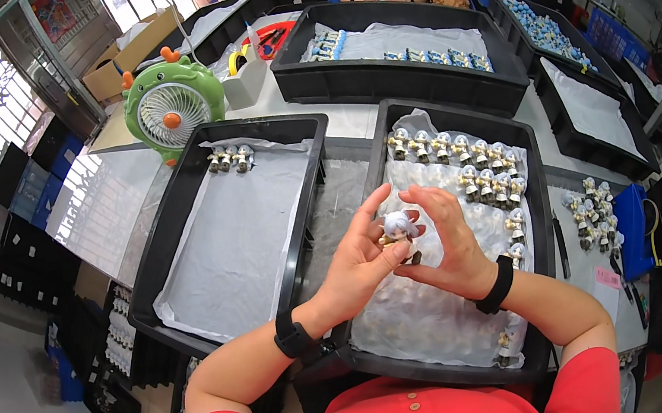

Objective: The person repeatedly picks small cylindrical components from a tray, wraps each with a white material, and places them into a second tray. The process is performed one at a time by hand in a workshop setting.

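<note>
Looks like inspection step: I've got L hand (358, 265) pinching a silver-haired chibi figurine (397, 228) over R tray (474, 117), R hand (458, 251) loosely cupped beside it, can't tell if touching. Next move prob needs light pressure imo.

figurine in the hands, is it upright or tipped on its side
Roughly upright, with a slight tilt: the figurine shows its pale-haired head uppermost and its dark lower end beneath, pinched in the left hand.
</note>
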Demonstrator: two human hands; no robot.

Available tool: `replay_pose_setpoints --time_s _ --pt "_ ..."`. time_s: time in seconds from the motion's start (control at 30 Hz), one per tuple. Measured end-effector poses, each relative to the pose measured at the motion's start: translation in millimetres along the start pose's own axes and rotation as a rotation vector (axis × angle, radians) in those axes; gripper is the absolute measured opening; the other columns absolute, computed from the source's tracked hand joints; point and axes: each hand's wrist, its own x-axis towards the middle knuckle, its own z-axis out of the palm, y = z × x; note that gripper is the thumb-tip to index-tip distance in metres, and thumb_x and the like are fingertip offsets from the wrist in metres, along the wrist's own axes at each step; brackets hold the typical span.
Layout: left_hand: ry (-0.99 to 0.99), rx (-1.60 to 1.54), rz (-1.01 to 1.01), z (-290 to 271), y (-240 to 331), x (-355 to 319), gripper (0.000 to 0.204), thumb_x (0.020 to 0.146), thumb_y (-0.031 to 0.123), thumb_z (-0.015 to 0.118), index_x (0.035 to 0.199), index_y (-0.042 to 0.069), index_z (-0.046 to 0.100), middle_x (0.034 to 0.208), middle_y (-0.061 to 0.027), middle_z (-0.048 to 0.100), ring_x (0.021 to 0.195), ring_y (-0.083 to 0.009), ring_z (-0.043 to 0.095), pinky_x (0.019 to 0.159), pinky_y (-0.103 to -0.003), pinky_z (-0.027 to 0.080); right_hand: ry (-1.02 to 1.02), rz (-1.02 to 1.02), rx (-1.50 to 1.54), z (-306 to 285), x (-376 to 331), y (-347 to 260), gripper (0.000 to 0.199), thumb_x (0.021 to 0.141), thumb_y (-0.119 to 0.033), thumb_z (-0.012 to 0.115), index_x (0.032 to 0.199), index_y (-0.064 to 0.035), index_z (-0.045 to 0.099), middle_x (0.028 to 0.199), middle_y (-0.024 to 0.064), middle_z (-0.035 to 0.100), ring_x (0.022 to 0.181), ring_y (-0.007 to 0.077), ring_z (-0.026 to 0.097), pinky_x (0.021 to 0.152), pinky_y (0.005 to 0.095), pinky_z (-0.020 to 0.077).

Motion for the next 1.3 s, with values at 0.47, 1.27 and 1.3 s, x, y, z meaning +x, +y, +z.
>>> replay_pose_setpoints --time_s 0.47,1.27,1.3 --pt "0.038 -0.184 -0.161 -4 -4 2 0.054 0.094 0.016 0.052 0.139 0.007 0.023 0.120 -0.0088 0.049 0.106 -0.0210 0.057 0.082 -0.030 0.049 -0.066 0.058 0.083 -2 1 1 0.070 0.060 -0.013 0.080 0.122 -0.0081 0.049 0.114 0.0094 0.052 0.107 0.0294 0.047 0.096 0.0413 0.0366" --pt "0.864 1.544 -0.255 -276 24 96 0.046 0.067 0.022 0.073 0.105 -0.001 0.060 0.094 -0.0173 0.065 0.079 -0.0279 0.065 0.074 -0.035 0.050 0.024 0.237 0.139 -20 7 1 0.077 0.067 -0.012 0.076 0.133 -0.0047 0.037 0.113 0.0125 0.054 0.105 0.0258 0.051 0.093 0.0363 0.0390" --pt "0.838 1.537 -0.323 -272 27 101 0.047 0.066 0.024 0.074 0.104 -0.001 0.061 0.095 -0.0174 0.065 0.081 -0.0285 0.065 0.075 -0.035 0.050 0.025 0.246 0.135 -20 7 1 0.077 0.068 -0.011 0.076 0.134 -0.0048 0.037 0.112 0.0125 0.054 0.105 0.0253 0.051 0.093 0.0361 0.0392"
